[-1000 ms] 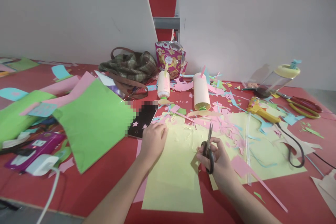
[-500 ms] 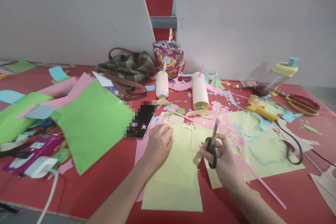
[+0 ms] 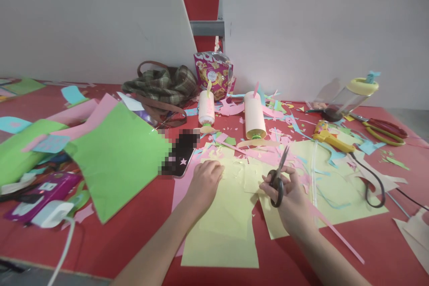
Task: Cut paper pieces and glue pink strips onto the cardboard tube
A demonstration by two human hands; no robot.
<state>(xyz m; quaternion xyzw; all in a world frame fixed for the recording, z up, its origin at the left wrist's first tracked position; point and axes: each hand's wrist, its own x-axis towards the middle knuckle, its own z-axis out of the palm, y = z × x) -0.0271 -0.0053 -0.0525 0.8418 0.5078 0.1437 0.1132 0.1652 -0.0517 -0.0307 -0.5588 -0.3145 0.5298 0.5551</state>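
Observation:
In my right hand [image 3: 290, 199] is a pair of small scissors [image 3: 279, 174] with black handles, the blades pointing up and slightly right and held close together. My left hand [image 3: 206, 182] is closed, its bent fingers pressed on the upper left edge of a pale yellow paper sheet [image 3: 224, 250]; the fingertips are partly hidden. A smaller yellow paper piece [image 3: 254, 176] lies between the two hands. Pink paper [image 3: 181, 192] shows under the left wrist. A black phone [image 3: 182, 154] with a pink star on it lies just left of that hand.
Two paper-wrapped cylinders [image 3: 254, 116] stand behind the hands amid coloured scraps. A yellow glue gun [image 3: 333, 138] with a black cord, red-handled shears [image 3: 385, 129] and a clear jar [image 3: 351, 98] are at right. Green paper [image 3: 120, 156], a power bank [image 3: 45, 194] and a plaid bag [image 3: 167, 82] are left.
My right hand has moved slightly right and up with the scissors, turning the blades further right. My left hand has hardly moved on the yellow paper.

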